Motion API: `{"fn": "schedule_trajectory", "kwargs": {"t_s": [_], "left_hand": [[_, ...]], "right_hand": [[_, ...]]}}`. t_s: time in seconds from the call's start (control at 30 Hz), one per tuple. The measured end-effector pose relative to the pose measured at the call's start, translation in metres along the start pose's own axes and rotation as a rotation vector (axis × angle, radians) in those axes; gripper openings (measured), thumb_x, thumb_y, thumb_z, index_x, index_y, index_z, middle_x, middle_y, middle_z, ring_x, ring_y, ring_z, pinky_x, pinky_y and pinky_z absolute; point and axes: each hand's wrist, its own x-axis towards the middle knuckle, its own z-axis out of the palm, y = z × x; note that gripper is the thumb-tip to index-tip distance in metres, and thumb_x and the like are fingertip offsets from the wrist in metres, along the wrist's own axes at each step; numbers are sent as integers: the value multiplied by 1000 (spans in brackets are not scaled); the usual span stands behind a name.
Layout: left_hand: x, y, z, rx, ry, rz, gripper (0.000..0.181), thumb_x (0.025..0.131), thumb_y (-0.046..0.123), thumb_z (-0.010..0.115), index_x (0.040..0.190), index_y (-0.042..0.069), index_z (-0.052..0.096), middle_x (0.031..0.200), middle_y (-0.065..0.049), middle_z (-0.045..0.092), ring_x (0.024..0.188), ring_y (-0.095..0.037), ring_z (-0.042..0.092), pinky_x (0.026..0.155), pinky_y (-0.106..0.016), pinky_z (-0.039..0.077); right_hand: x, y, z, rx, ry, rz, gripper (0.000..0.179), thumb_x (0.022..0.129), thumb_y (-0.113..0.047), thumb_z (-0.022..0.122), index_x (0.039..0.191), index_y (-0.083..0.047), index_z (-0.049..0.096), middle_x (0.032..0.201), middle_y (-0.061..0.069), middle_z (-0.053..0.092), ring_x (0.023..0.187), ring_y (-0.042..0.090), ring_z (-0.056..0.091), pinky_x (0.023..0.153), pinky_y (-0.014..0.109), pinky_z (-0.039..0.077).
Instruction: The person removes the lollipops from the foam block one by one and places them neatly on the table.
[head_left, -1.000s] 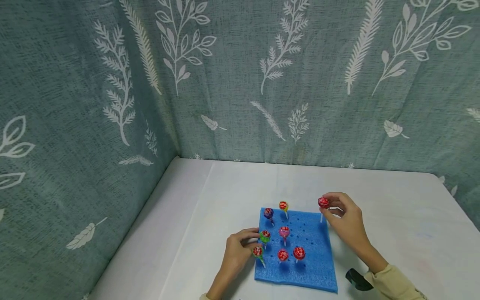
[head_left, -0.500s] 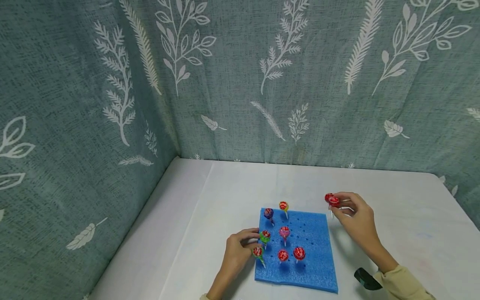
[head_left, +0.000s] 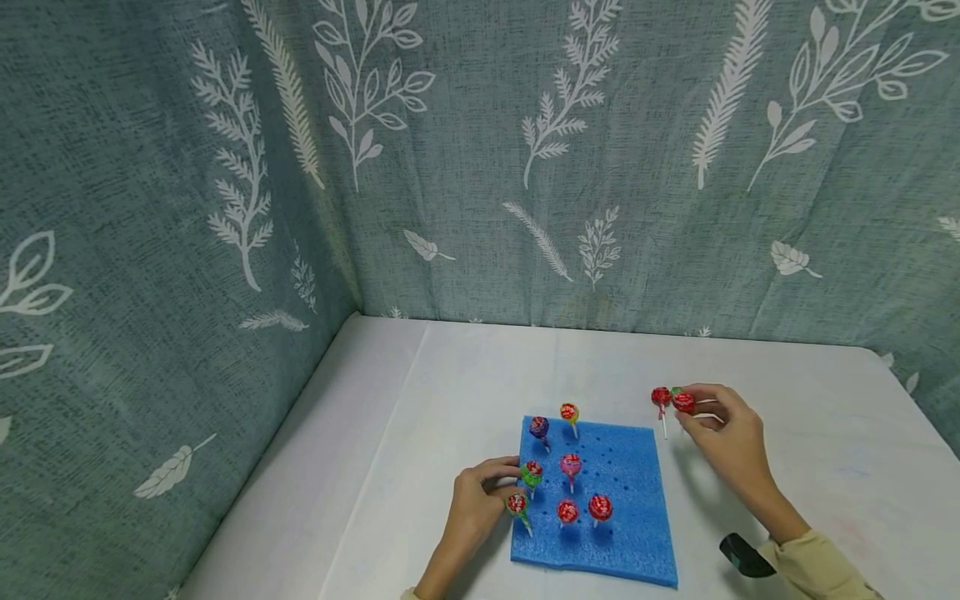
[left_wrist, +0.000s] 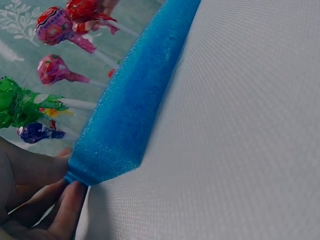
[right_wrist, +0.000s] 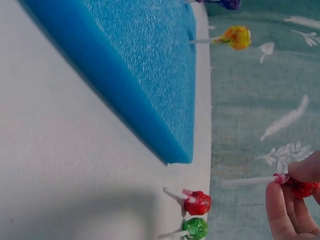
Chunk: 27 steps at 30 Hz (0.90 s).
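A blue foam block (head_left: 630, 533) lies on the white table with several wrapped lollipops standing in it, among them a yellow lollipop (head_left: 569, 412) and a pink lollipop (head_left: 571, 465). At its left side my left hand (head_left: 476, 504) pinches the foam edge between thumb and fingers, seen closely in the left wrist view. Beyond the block's far right corner, my right hand (head_left: 727, 433) pinches a red lollipop (right_wrist: 301, 189) by its wrapped head, the stick pointing away from the fingers. Near it on the table are another red lollipop (right_wrist: 198, 202) and a green lollipop (right_wrist: 196, 228).
A dark device (head_left: 746, 556) sits at my right wrist, by the sleeve (head_left: 821, 567). Behind the white table (head_left: 420, 400) hangs a green curtain (head_left: 465, 167) with white leaf prints, which also covers the left side. Small holes dot the foam top.
My right hand has moved rightward with its red lollipop, away from the foam block's far right corner. The other red lollipop and the green one have come into sight. My left hand stays put.
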Motion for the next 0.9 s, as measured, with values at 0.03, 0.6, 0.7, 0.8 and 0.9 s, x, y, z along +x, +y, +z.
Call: {"fn": "schedule_trajectory", "kwargs": {"t_s": [0.03,0.6,0.7,0.8,0.9], "left_hand": [[-1,4,0,-3,-3,-2,20,74,-13,71,91,-4,71,111,-21,65,99,-30,65,80,-31,54],[2,-6,1,30,14,-30,20,73,-11,73,90,1,73,110,-14,67,100,-25,65,81,-27,53],[2,-5,1,44,17,-28,20,73,-10,74,89,2,73,109,-12,67,100,-24,65,81,-25,53],[2,-6,1,41,18,-26,20,73,-10,73,89,2,73,109,-12,67,100,-23,65,80,-25,52],[2,-6,1,30,18,-24,19,73,-10,73,89,1,73,110,-14,67,98,-23,66,79,-25,53]], "right_hand": [[0,1,-1,-10,1,6,41,76,-9,79,112,-23,64,103,-9,60,83,2,61,64,13,51],[1,17,-9,-107,4,84,33,80,-18,77,110,-18,63,102,-6,60,82,0,58,68,6,47],[2,16,-11,-124,3,102,32,80,-17,76,110,-16,64,101,-6,60,81,-1,57,68,5,46],[3,18,-12,-133,5,118,33,79,-16,77,109,-14,64,100,-5,60,80,-2,56,67,5,45],[4,21,-12,-144,8,132,33,79,-15,78,108,-13,64,99,-3,60,80,0,56,65,5,45]]}}
